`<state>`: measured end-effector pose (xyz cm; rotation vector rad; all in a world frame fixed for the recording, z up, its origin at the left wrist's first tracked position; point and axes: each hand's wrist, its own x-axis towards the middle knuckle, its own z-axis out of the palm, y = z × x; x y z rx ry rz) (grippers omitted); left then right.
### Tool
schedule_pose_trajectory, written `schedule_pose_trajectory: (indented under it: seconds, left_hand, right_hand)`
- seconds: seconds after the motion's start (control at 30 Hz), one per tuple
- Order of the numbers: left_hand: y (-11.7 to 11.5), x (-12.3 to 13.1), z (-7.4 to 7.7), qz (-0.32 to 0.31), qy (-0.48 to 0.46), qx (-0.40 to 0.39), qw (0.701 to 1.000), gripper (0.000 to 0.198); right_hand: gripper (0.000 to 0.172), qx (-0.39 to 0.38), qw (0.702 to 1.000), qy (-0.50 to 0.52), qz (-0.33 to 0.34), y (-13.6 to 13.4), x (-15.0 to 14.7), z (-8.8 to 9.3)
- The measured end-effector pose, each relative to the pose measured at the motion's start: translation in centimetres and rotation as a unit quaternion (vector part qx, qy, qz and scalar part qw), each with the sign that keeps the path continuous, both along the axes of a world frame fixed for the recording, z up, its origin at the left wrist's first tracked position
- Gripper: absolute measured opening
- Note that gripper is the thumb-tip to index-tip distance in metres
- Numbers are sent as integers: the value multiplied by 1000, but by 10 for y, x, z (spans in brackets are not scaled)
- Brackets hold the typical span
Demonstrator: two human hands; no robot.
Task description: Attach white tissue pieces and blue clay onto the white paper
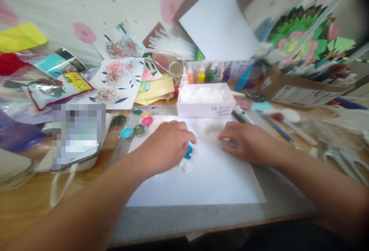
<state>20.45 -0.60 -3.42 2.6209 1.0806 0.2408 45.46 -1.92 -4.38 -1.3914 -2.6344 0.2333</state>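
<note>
A white sheet of paper (207,178) lies on a grey mat (201,220) in front of me. My left hand (165,145) is closed, pinching a small white wad with a blue-stained tip (188,155) against the sheet. My right hand (248,141) rests flat on the paper's upper right, fingers together and stretched out, holding nothing. Just behind the hands stands a white box (205,105) filled with white cotton.
Small paint pots (135,126) sit left of the sheet, a row of colour bottles (201,75) behind the box. Flower prints (117,83), packets, a blurred device (77,135), brushes (276,128), scissors (343,158) and a cardboard box (302,91) crowd the wooden table.
</note>
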Motion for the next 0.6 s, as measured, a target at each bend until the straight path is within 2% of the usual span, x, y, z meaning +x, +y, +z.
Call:
schedule_pose_trajectory:
  seconds: [0.17, 0.23, 0.37, 0.43, 0.6]
  left_hand:
    - [6, -2, 3, 90, -39, 30, 995, 24]
    - [8, -2, 3, 102, -46, 35, 993, 21]
    - [7, 0, 2, 102, -50, 29, 993, 19]
    - [6, 0, 2, 99, -51, 29, 993, 19]
    - [6, -1, 3, 102, -48, 35, 993, 17]
  right_hand:
    - [19, 25, 999, -17, 10, -1, -6, -6]
    - [16, 28, 1000, 1, 5, 0, -8, -8]
    - [14, 7, 993, 118, -24, 3, -12, -6]
    - [11, -5, 989, 145, -24, 4, -11, -2]
    - [12, -16, 999, 42, 10, 0, -5, 3]
